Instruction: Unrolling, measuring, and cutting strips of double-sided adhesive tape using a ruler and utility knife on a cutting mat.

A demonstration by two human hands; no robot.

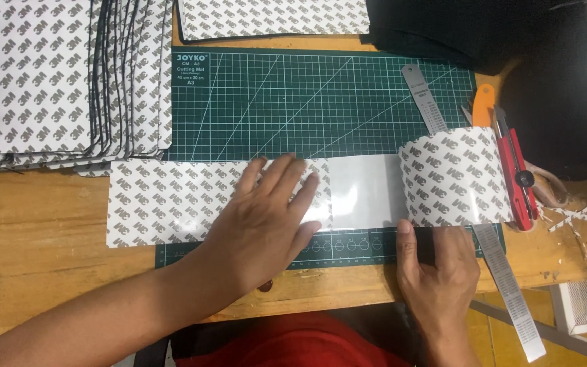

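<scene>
Peeling's about a third done: right hand [436, 272] pinches the curled printed liner [453, 177], bared strip just left of that grip, while left hand [266, 217] lies flat, open, on the still-covered sheet [164, 204]. Green cutting mat [321, 102] underneath, wooden bench [35, 245], probably finished stacks [62, 75] farther left.

We find a small craft or production workbench, not a domestic room. A green gridded cutting mat [321, 102] lies at centre frame on a worn wooden table [35, 231]. A steel ruler [504, 272] and a red utility knife [519, 180] sit at right, paper trimmings [568, 217] beside them. Stacks of cut adhesive-backed sheets [56, 81] fill the upper left, indicating repeated batch cutting work.
</scene>
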